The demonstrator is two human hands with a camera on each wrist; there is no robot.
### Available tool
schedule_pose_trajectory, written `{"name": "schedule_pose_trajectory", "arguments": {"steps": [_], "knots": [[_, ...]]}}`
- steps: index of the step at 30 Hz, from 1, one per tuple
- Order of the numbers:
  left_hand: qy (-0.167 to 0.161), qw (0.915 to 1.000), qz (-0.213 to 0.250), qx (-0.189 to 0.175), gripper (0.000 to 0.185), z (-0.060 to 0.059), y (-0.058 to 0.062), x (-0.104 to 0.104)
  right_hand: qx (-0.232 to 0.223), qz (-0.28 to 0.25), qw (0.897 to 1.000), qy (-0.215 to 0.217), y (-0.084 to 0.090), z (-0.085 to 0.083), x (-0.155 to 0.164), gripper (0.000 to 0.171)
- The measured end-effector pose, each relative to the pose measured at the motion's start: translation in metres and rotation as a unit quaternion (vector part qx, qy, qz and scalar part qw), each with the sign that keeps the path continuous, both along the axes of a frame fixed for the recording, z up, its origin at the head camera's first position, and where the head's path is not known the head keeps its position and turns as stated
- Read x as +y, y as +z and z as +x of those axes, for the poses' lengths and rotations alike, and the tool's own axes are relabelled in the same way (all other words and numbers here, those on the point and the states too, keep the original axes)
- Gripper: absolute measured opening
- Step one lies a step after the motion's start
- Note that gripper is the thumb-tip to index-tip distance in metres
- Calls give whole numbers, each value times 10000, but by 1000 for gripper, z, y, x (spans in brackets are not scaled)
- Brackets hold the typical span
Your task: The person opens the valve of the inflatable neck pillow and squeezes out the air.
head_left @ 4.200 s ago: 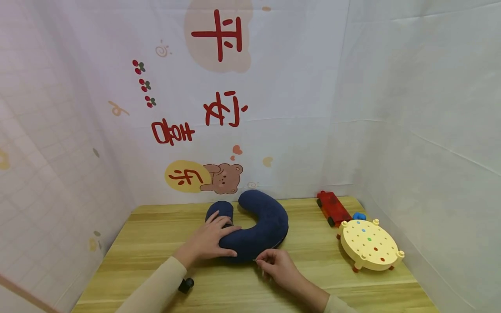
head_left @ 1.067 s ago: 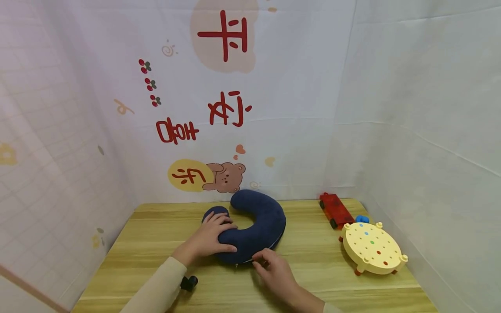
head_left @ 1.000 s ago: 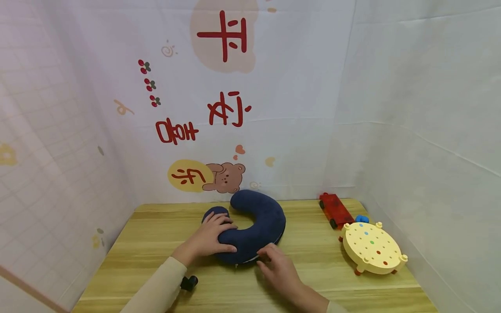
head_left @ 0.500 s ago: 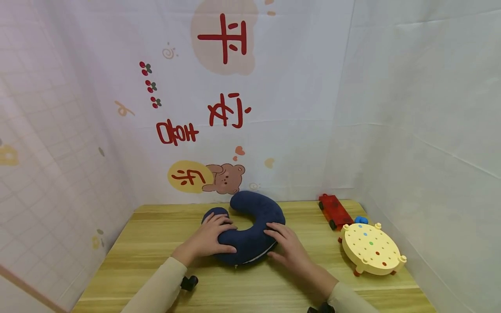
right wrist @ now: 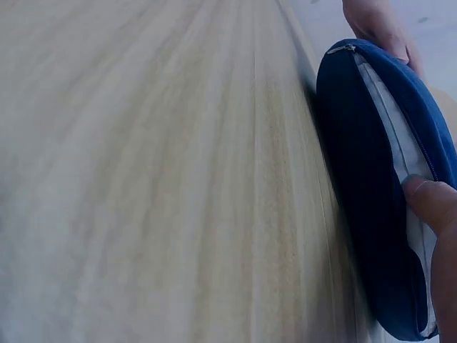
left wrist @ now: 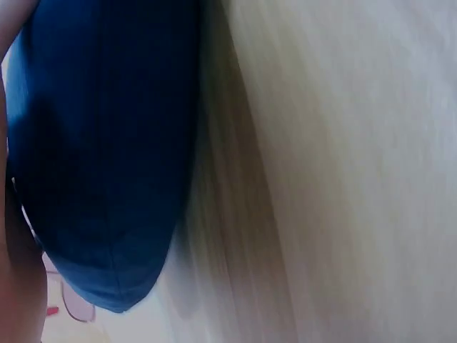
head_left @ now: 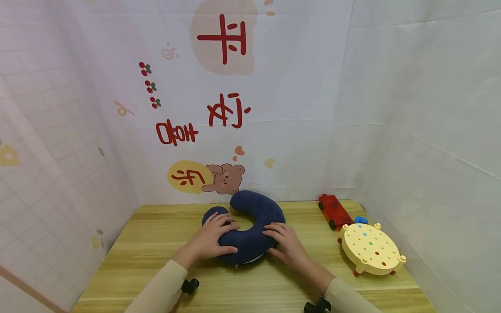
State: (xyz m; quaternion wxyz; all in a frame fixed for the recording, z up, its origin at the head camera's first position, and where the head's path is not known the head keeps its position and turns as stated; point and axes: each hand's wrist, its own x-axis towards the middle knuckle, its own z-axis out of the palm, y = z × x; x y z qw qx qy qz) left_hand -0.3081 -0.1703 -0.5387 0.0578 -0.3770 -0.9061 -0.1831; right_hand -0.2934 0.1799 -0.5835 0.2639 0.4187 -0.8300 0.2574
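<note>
One dark-blue, U-shaped fabric neck pillow (head_left: 250, 241) lies in front of you on the pale, wood-grained table (head_left: 129, 261), near its far edge, with the gap of the U turned toward the back left. Your left hand (head_left: 209, 237) grasps the pillow's left side, fingers across the top and thumb on the near side. Your right hand (head_left: 289, 245) holds its right side, fingers on the upper face; from the right wrist you see your right thumb (right wrist: 428, 200) pressed on the white inner lining (right wrist: 400, 128), which shows through the unzipped seam. The small metal zip pull (right wrist: 341, 48) sits at the end of that seam nearer your left hand. To your right, well apart from the pillow, you have a flat red toy car (head_left: 334, 211) with black wheels, a small blue object (head_left: 361, 220) too small to make out, and, just beside both, a round, pale-yellow plastic piece (head_left: 369, 248) with short knobbed legs and coloured spots.
</note>
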Motion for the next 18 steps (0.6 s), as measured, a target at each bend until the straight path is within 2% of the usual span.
{"name": "schedule_pose_trajectory", "arguments": {"steps": [5, 8, 13, 18], "knots": [[-139, 9999, -65, 56, 78, 17, 10, 20, -109, -88, 9999, 27, 0, -1, 1, 59], [-27, 9996, -247, 104, 82, 27, 12, 38, -187, -158, 9997, 80, 3, -1, 1, 56], [426, 9982, -322, 269, 86, 39, 11, 67, -266, -289, 9991, 164, 7, -3, 1, 53], [834, 9950, -205, 504, 76, 45, 5, 90, -201, -410, 9988, 169, 6, -6, -1, 45]]}}
